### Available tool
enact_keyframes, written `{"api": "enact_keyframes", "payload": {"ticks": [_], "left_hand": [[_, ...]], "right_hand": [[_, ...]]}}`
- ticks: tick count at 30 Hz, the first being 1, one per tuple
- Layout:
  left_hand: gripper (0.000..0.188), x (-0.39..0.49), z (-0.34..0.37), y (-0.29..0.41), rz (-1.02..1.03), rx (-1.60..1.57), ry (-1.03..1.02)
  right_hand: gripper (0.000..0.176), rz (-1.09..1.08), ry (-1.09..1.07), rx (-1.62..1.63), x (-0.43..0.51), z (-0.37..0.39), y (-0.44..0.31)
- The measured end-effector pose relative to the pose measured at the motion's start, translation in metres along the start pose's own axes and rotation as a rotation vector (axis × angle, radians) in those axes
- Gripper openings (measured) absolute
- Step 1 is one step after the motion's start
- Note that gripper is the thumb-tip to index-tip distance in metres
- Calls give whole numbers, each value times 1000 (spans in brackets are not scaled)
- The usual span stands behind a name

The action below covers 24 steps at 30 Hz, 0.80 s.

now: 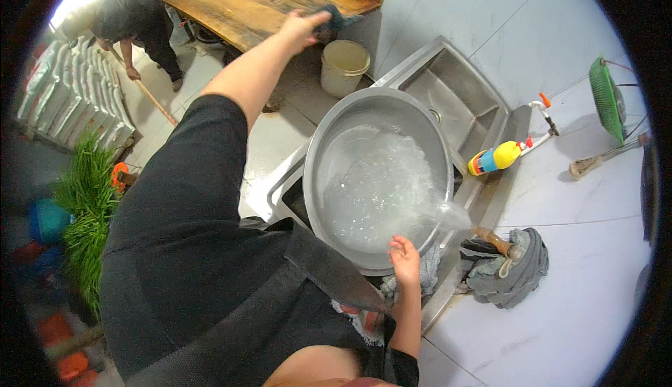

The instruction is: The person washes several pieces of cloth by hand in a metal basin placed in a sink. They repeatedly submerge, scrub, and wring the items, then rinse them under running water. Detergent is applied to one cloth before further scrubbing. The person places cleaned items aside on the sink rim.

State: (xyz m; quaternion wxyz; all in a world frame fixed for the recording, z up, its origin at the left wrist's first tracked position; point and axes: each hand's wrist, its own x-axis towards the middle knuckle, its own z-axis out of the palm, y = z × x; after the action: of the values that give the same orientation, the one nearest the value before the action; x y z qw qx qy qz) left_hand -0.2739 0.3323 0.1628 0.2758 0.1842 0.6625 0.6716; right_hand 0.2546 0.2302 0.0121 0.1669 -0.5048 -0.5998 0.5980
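My left hand point(303, 31) reaches out beside the wooden table's front corner, its fingers around a dark cloth point(336, 18). Below it on the floor stands a whitish plastic bucket point(345, 67). A large grey basin point(314, 140) rests on the stainless steel sink, with foamy, moving water point(378, 187) inside. Water gushes into it from a tap point(491, 240) on the wall side. My right hand point(405, 261), its fingers loosely bent and nothing seen in them, hovers at the basin's near rim. Beneath that wrist lies a grey cloth point(431, 269).
Past the basin is a second sink bowl point(451, 93). A yellow squeeze bottle point(496, 157) leans on the sink's back ledge, and grey rags point(509, 271) hang around the tap. Another person point(139, 30) holds a long wooden handle near stacked white sacks point(79, 93). Green stalks point(86, 219) stand at left.
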Motion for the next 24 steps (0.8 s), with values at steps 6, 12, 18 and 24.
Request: {"api": "enact_keyframes", "payload": {"ticks": [6, 12, 18, 24], "left_hand": [[56, 8, -24, -77, -159, 375, -131], [33, -77, -7, -138, -62, 261, -389], [33, -144, 5, -122, 7, 421, -477], [35, -176, -5, -113, 175, 606, -381]], "right_hand": [[30, -458, 521, -423, -47, -38, -53], [48, -718, 1291, -894, -93, -89, -123], [95, -213, 1246, -1033, -85, -128, -146], [96, 7, 1075, -1137, -94, -148, -169]]}}
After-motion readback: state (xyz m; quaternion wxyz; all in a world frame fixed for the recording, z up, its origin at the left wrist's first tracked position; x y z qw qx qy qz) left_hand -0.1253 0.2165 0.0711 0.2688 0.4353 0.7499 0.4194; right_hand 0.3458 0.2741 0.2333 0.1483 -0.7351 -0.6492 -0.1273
